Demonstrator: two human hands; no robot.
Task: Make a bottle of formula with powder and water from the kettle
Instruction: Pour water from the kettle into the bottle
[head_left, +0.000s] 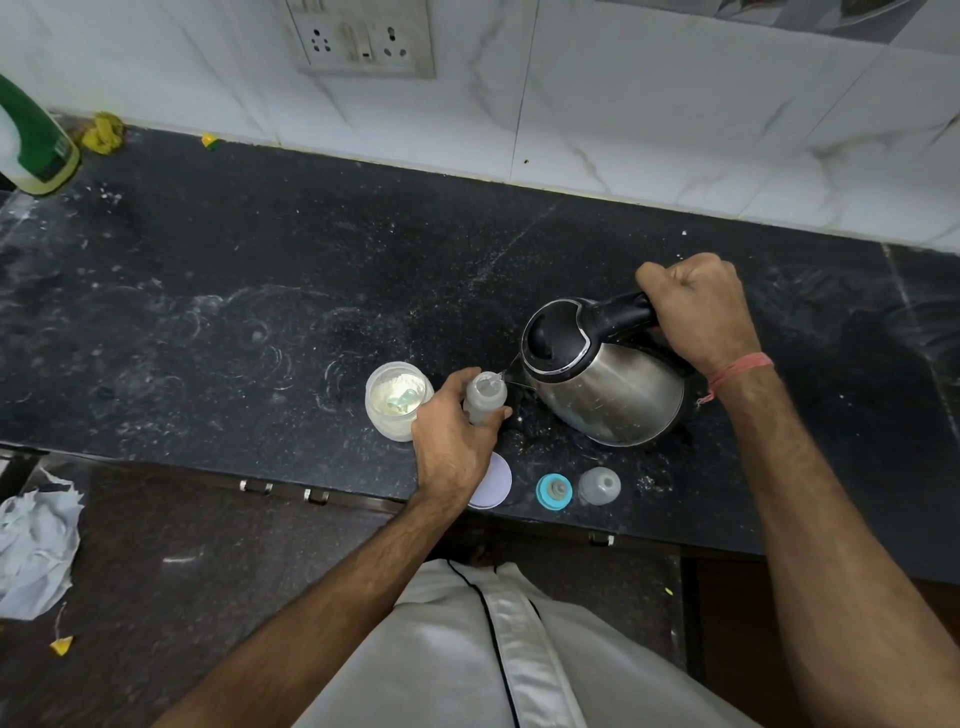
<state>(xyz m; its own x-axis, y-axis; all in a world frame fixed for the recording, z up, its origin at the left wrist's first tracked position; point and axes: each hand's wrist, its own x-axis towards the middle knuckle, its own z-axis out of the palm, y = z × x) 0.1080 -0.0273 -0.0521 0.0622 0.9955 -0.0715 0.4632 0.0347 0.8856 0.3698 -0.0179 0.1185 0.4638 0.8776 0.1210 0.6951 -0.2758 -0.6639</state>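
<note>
My left hand (454, 441) grips a clear baby bottle (484, 396), upright on the black counter (260, 312). My right hand (701, 312) is closed around the black handle of a steel kettle (608, 384). The kettle is tilted left, its spout at the bottle's open mouth, and a thin stream of water runs in. Left of the bottle stands an open jar of white powder (397, 400) with a pale scoop lying inside.
Near the counter's front edge lie a white round lid (496, 483), a blue ring with teat (554, 491) and a clear dome cap (600, 486). A green-and-white bottle (34, 140) stands far left. Wall sockets (363, 39) sit above. Crumpled paper (36, 551) lies on the floor.
</note>
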